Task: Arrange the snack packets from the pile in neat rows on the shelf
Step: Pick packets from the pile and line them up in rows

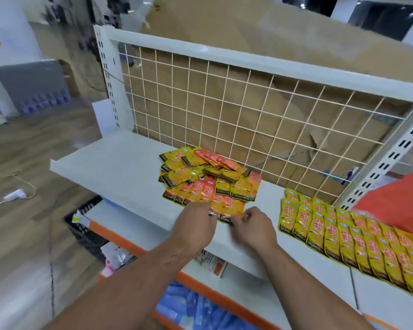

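A loose pile of yellow and orange snack packets (208,179) lies in the middle of the white shelf (119,167), against the wire grid back. To the right, yellow packets stand in neat overlapping rows (343,232) along the shelf's front. My left hand (196,225) rests on the near edge of the pile, fingers curled over a packet (215,208). My right hand (255,225) pinches the bottom edge of a yellow packet (234,210) at the pile's front. Both hands are blurred by motion.
A white wire grid (248,110) backs the shelf, with cardboard behind it. A red-orange object (396,206) hangs over the far right. Lower shelves hold blue packs (191,308). A black crate (86,225) stands on the wooden floor at left, near a cable.
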`<act>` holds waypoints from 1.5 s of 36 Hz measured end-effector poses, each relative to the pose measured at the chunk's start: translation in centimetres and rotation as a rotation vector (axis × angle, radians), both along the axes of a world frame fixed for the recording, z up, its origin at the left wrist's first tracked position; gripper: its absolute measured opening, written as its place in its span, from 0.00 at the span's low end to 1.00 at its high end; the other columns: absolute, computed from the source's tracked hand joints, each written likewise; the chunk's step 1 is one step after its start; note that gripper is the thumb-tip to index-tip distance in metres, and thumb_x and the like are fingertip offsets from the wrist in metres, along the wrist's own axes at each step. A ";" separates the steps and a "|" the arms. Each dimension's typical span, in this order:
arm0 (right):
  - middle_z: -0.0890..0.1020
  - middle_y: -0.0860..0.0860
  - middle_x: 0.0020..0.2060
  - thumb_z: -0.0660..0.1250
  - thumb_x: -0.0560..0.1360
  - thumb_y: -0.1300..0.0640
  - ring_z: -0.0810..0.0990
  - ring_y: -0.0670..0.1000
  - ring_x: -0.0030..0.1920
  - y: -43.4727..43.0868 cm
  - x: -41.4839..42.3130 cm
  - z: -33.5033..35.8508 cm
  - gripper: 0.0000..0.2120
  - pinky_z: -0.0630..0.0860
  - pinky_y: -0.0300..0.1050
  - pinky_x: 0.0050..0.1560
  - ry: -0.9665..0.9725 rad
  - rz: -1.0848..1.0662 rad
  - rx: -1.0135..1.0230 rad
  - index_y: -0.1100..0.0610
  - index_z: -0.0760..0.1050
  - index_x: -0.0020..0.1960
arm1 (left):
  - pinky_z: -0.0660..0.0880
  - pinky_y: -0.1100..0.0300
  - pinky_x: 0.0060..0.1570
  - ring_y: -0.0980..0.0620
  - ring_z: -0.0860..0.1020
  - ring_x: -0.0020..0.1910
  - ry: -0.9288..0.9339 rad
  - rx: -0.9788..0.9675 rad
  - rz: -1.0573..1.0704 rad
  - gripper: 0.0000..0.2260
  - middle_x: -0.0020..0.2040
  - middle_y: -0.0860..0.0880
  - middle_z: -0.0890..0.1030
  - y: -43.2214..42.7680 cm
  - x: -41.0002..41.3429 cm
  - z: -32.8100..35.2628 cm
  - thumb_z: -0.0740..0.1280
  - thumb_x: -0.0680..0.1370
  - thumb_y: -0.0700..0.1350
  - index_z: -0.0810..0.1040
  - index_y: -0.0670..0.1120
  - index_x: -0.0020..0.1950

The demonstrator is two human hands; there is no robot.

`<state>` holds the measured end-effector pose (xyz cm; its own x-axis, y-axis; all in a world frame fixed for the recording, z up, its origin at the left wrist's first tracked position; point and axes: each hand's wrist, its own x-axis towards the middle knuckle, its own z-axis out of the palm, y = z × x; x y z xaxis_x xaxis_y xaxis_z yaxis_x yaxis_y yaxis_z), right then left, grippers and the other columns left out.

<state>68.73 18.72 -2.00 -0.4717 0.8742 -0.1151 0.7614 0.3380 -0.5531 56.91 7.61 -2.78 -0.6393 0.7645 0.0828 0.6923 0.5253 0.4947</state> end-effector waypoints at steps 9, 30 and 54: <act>0.76 0.52 0.54 0.62 0.69 0.28 0.79 0.57 0.56 1.1 -2.4 -0.4 0.32 0.77 0.51 0.51 -0.105 -0.111 -0.042 0.54 0.67 0.57 | 0.75 0.51 0.53 0.46 0.72 0.60 -0.004 0.020 0.162 0.22 0.60 0.45 0.74 3.6 0.0 -1.0 0.62 0.79 0.59 0.70 0.45 0.66; 0.79 0.50 0.50 0.68 0.64 0.41 0.81 0.55 0.51 3.6 -1.5 -1.4 0.24 0.77 0.48 0.48 -0.047 -0.035 -0.113 0.52 0.69 0.54 | 0.73 0.56 0.50 0.49 0.78 0.52 -0.179 0.136 0.332 0.17 0.54 0.53 0.79 4.5 0.2 -1.4 0.68 0.75 0.54 0.73 0.51 0.62; 0.69 0.54 0.26 0.66 0.73 0.68 0.62 0.49 0.24 0.4 3.2 2.9 0.13 0.58 0.35 0.26 0.338 -0.366 -0.625 0.59 0.70 0.33 | 0.71 0.57 0.53 0.42 0.76 0.61 -0.519 0.183 0.332 0.22 0.63 0.45 0.78 1.5 0.2 2.4 0.66 0.73 0.40 0.74 0.42 0.67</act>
